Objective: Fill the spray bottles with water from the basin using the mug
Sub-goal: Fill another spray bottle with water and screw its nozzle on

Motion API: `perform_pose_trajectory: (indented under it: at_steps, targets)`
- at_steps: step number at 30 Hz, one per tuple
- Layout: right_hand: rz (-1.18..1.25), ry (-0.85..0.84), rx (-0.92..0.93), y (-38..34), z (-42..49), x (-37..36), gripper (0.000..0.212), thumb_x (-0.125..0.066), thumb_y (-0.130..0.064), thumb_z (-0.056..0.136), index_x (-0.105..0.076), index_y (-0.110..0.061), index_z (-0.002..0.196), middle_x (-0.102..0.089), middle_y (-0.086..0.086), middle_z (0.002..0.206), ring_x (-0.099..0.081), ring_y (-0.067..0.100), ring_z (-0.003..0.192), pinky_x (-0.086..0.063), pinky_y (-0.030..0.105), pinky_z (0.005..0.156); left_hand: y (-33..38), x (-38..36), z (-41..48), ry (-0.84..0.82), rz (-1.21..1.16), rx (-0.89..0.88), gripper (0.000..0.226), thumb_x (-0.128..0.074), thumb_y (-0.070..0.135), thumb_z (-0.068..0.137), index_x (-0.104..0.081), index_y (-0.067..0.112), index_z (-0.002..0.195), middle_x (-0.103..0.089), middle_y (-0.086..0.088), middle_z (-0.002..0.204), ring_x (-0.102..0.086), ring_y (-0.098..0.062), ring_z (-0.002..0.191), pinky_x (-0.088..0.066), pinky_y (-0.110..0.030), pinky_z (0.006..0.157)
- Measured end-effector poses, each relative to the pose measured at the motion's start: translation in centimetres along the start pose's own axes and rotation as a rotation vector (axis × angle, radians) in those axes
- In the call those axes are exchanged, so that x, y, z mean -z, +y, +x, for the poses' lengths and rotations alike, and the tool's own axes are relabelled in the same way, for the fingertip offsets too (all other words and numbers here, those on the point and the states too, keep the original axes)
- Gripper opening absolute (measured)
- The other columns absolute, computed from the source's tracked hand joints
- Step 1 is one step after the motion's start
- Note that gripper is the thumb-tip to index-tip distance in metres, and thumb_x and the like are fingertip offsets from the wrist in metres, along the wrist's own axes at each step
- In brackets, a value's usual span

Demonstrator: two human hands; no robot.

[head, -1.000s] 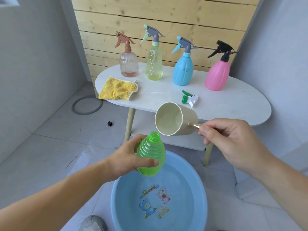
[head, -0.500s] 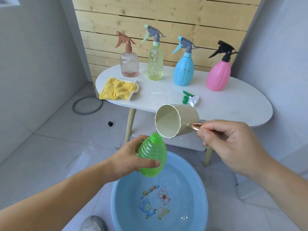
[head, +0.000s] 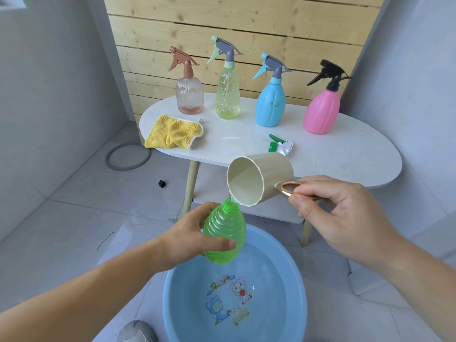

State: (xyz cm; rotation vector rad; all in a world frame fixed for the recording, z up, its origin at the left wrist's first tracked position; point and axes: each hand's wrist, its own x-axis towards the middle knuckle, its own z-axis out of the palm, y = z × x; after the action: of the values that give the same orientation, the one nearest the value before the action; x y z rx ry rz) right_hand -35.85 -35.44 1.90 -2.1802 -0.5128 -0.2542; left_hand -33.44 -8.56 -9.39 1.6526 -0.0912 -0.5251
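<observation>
Green ribbed plastic bottle (head: pixel 225 235), gripped by left hand (head: pixel 187 236) above blue basin (head: pixel 172 302); right hand (head: pixel 338 213) pinches tipped cream mug's (head: pixel 259 180) handle. Narrow neck risks spillage if the pour wanders.

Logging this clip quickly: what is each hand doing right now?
Left hand: grips the green bottle over the basin.
Right hand: pinches the mug handle, mug tipped at the bottle's neck.

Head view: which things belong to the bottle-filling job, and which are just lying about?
Job: green bottle in the left hand, mug in the right hand, basin, sprayer head, clear bottle, yellow bottle, blue bottle, pink bottle.
Lying about: cloth, floor ring, black cube.
</observation>
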Motion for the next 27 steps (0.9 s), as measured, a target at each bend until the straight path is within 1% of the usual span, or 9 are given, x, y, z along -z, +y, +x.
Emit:
perform_pose_trajectory:
  at_steps: [4,7,9,11,13,15,20,23,27]
  targets:
    - [-0.006,0.007,0.006,0.3,0.0,0.0,0.016,-0.063,-0.025,0.087,-0.073,-0.02,0.074,-0.071,-0.005,0.082,-0.066,0.013,0.09,-0.043,0.009,0.079,0.0,0.0,0.0,0.006,0.007,-0.001,0.069,-0.094,0.032,0.06,-0.066,0.036,0.122,-0.07,-0.005,0.121,-0.07,-0.023,0.113,-0.064,-0.043,0.086]
    - [-0.019,0.009,0.024,0.5,-0.1,-0.1,0.017,-0.064,-0.024,0.087,-0.073,-0.016,0.076,-0.07,-0.001,0.083,-0.065,0.015,0.087,-0.043,0.011,0.079,0.0,0.0,0.0,0.006,0.017,-0.001,0.068,-0.094,0.032,0.061,-0.066,0.037,0.122,-0.07,-0.003,0.121,-0.07,-0.022,0.113,-0.064,-0.045,0.088]
    - [-0.032,0.004,0.04,0.6,-0.1,-0.1,0.018,-0.064,-0.024,0.088,-0.073,-0.014,0.075,-0.067,0.002,0.079,-0.063,0.017,0.083,-0.045,0.015,0.077,-0.1,0.0,0.0,0.006,0.025,0.0,0.069,-0.094,0.033,0.059,-0.066,0.037,0.122,-0.07,-0.002,0.12,-0.07,-0.021,0.113,-0.064,-0.045,0.088]
    - [-0.053,-0.002,0.058,0.8,0.0,-0.1,0.019,-0.064,-0.023,0.088,-0.072,-0.011,0.075,-0.065,0.005,0.075,-0.062,0.02,0.082,-0.046,0.023,0.077,-0.1,0.0,0.0,0.004,0.029,0.0,0.07,-0.094,0.035,0.058,-0.065,0.037,0.122,-0.071,-0.001,0.119,-0.07,-0.02,0.113,-0.064,-0.044,0.088]
    - [-0.06,-0.001,0.066,0.9,0.0,-0.2,0.019,-0.064,-0.023,0.088,-0.072,-0.011,0.075,-0.064,0.004,0.074,-0.062,0.021,0.083,-0.046,0.025,0.079,-0.1,-0.1,0.0,0.003,0.033,0.001,0.071,-0.094,0.036,0.058,-0.065,0.037,0.122,-0.071,-0.001,0.119,-0.07,-0.02,0.113,-0.064,-0.045,0.089]
    - [-0.053,0.005,0.07,1.0,0.0,-0.2,0.018,-0.065,-0.023,0.088,-0.073,-0.012,0.076,-0.066,0.002,0.076,-0.063,0.019,0.086,-0.047,0.024,0.08,-0.1,-0.1,0.0,0.003,0.037,0.003,0.072,-0.094,0.035,0.058,-0.065,0.036,0.123,-0.071,-0.002,0.12,-0.07,-0.021,0.113,-0.063,-0.049,0.09]
    - [-0.063,0.014,0.112,1.1,0.1,-0.3,0.029,-0.059,-0.037,0.089,-0.072,-0.013,0.076,-0.069,0.001,0.079,-0.064,0.018,0.093,-0.047,0.024,0.083,0.0,-0.1,0.0,0.002,0.04,0.01,0.074,-0.095,0.034,0.059,-0.064,0.033,0.126,-0.07,-0.003,0.122,-0.07,-0.022,0.115,-0.062,-0.052,0.093]
    - [-0.069,0.02,0.136,1.2,0.2,-0.4,0.031,-0.058,-0.037,0.089,-0.07,-0.013,0.075,-0.068,0.001,0.076,-0.063,0.018,0.093,-0.047,0.026,0.084,-0.1,-0.1,0.0,0.003,0.042,0.013,0.075,-0.095,0.034,0.059,-0.064,0.033,0.127,-0.07,-0.003,0.122,-0.07,-0.022,0.115,-0.062,-0.053,0.093]
    - [-0.089,0.022,0.175,1.3,0.2,-0.4,0.029,-0.057,-0.035,0.09,-0.069,-0.014,0.074,-0.065,-0.005,0.072,-0.064,0.019,0.095,-0.047,0.027,0.085,0.0,-0.1,0.0,0.003,0.051,0.018,0.075,-0.094,0.035,0.058,-0.064,0.034,0.126,-0.07,-0.002,0.122,-0.07,-0.022,0.115,-0.061,-0.053,0.093]
